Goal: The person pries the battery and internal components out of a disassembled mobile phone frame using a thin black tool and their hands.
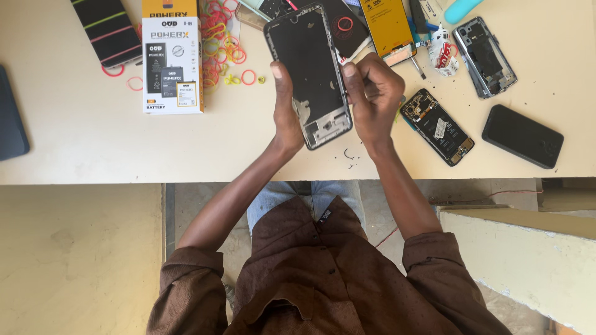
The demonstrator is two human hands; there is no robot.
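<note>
Above the near edge of the pale worktable (93, 136), the person holds an opened phone frame (308, 74) up between both hands, its dark inner side facing the camera and its long axis tilted a little to the left. The left hand (287, 108) clasps the frame's left edge, thumb laid along the rim and the other fingers curled behind it, out of sight. The right hand (374, 93) grips the right edge, thumb pressed against the rim near the middle, the remaining fingers folded together behind and beside the frame.

On the table to the left lies a white and orange battery box (172, 59), flat, with a scatter of coloured rubber bands (218, 40) just beside it. Further left is a dark phone wrapped in bands (107, 28), and at the far left edge a dark tablet-like slab (11, 118), partly out of view.

To the right of the hands an opened phone with exposed circuit board (437, 126) lies slantwise, near the right wrist. Beyond it rests a black phone (523, 135) face down, well apart from the hands. Higher up sits a grey phone housing (485, 57), and beside it a crumpled white and red wrapper (441, 51). A yellow flat pack (388, 26) lies behind the held frame. The person wears a brown shirt (323, 279).
</note>
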